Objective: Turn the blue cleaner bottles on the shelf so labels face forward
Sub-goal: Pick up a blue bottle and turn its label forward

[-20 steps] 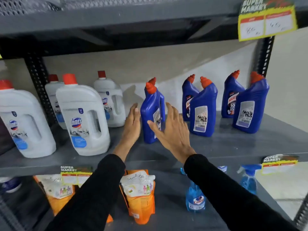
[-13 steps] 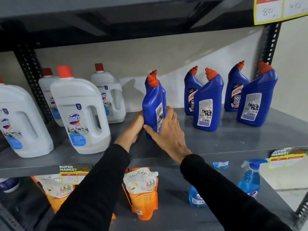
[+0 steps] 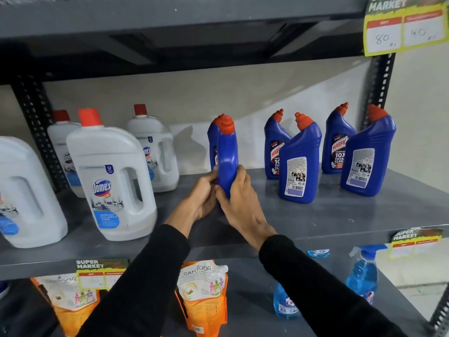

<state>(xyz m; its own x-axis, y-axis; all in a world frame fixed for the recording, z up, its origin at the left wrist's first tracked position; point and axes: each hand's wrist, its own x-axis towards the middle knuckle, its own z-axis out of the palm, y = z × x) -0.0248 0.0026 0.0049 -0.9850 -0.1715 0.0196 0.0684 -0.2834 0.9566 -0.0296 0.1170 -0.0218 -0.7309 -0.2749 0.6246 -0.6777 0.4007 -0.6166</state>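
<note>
Several blue cleaner bottles with orange caps stand on the grey shelf [image 3: 315, 222]. My left hand [image 3: 202, 193] and my right hand [image 3: 239, 203] both grip the front left blue bottle [image 3: 227, 154] low down; its narrow edge faces me and no label shows. Another bottle [image 3: 211, 142] stands close behind it. To the right, two front bottles [image 3: 300, 161] [image 3: 366, 154] show their white back labels. Behind them, two bottles [image 3: 275, 144] [image 3: 337, 139] show red front labels.
White Domex jugs [image 3: 109, 176] fill the shelf's left half. The shelf above hangs low, with a yellow price tag [image 3: 403, 27] at the right. Below are orange Santoor pouches [image 3: 204, 295] and blue spray bottles [image 3: 362, 276]. Black perforated uprights stand at both rear corners.
My hands went from open beside the front left bottle to gripping it. The bottle has rotated: its white back label, visible earlier on the right side, is now out of sight.
</note>
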